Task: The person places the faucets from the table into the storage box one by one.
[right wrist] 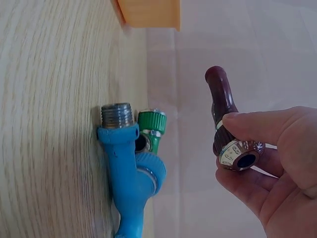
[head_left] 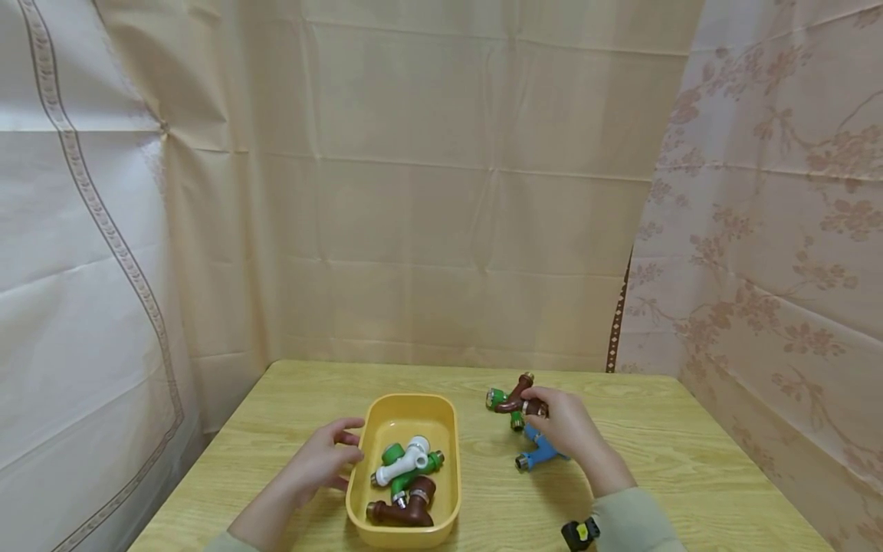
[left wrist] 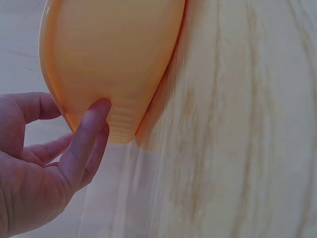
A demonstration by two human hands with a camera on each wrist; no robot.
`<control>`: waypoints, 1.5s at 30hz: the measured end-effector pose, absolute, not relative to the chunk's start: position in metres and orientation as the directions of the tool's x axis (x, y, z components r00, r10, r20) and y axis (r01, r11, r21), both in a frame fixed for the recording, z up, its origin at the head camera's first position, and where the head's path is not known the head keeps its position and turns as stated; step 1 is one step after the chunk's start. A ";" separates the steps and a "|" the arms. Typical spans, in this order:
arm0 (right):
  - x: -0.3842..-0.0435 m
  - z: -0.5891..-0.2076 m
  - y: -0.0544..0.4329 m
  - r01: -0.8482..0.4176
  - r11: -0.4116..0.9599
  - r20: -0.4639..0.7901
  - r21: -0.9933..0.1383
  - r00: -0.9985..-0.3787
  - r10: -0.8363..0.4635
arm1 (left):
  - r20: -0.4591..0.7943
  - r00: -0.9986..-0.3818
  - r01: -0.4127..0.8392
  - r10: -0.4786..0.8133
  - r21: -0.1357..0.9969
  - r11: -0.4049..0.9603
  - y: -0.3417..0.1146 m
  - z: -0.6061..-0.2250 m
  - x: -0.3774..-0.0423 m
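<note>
My right hand [head_left: 571,423] pinches a brown tap [head_left: 513,400] between thumb and fingers, lifted above the table in the right wrist view. Below it lie a blue tap [right wrist: 121,163] with a threaded metal end and a green tap [right wrist: 152,120] close behind. At the tub's left side, my left hand [head_left: 320,458] spreads its fingers [left wrist: 86,134] against the outer wall of the yellow plastic tub [head_left: 453,460]. Inside that tub are a white tap [head_left: 403,464], lying across green tap parts [head_left: 436,461], and another brown tap [head_left: 407,515] nearer the front.
The tub stands on a wood-grain table [head_left: 310,391], left of the loose taps. Beige cloth [head_left: 414,192] hangs behind the table, and patterned cloth [head_left: 773,253] hangs on the right. A small black device [head_left: 579,533] is by the right sleeve.
</note>
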State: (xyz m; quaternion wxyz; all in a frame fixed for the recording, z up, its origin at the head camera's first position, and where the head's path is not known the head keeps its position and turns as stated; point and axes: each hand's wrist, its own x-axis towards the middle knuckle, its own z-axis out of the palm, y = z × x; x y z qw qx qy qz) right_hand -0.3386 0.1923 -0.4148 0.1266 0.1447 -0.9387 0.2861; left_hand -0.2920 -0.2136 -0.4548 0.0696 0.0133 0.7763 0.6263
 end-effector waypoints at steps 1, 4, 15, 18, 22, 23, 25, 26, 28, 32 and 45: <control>-0.339 -0.415 0.191 -0.347 0.793 0.320 -0.500 -0.925 -0.204 | -0.093 -0.990 -0.068 0.109 0.975 0.213 -0.214 -0.454 -0.292; -0.338 -0.414 0.187 -0.352 0.785 0.309 -0.510 -0.927 -0.215 | -0.095 -0.989 -0.070 0.114 0.976 0.206 -0.214 -0.454 -0.291; -0.337 -0.408 0.168 -0.417 0.767 0.340 -0.487 -0.900 -0.273 | -0.098 -0.987 -0.071 0.123 0.976 0.204 -0.214 -0.453 -0.291; -0.336 -0.406 0.163 -0.446 0.753 0.352 -0.484 -0.887 -0.299 | -0.103 -0.987 -0.076 0.121 0.975 0.210 -0.214 -0.453 -0.291; -0.336 -0.404 0.156 -0.485 0.734 0.363 -0.475 -0.868 -0.338 | -0.099 -0.988 -0.071 0.122 0.974 0.215 -0.214 -0.453 -0.291; -0.335 -0.403 0.155 -0.491 0.731 0.364 -0.473 -0.865 -0.346 | -0.098 -0.988 -0.070 0.121 0.974 0.216 -0.214 -0.453 -0.291; -0.335 -0.402 0.151 -0.505 0.729 0.365 -0.463 -0.858 -0.362 | -0.096 -0.988 -0.068 0.119 0.974 0.218 -0.214 -0.453 -0.291; -0.335 -0.401 0.150 -0.512 0.724 0.365 -0.461 -0.854 -0.371 | -0.095 -0.988 -0.067 0.121 0.973 0.220 -0.214 -0.453 -0.291; -0.334 -0.400 0.146 -0.528 0.718 0.362 -0.453 -0.845 -0.393 | -0.099 -0.988 -0.072 0.118 0.973 0.219 -0.214 -0.452 -0.291; -0.334 -0.398 0.139 -0.576 0.696 0.375 -0.429 -0.814 -0.443 | -0.102 -0.988 -0.075 0.115 0.973 0.217 -0.214 -0.452 -0.290; -0.329 -0.393 0.118 -0.636 0.661 0.347 -0.398 -0.771 -0.534 | -0.091 -0.989 -0.065 0.114 0.975 0.213 -0.213 -0.452 -0.290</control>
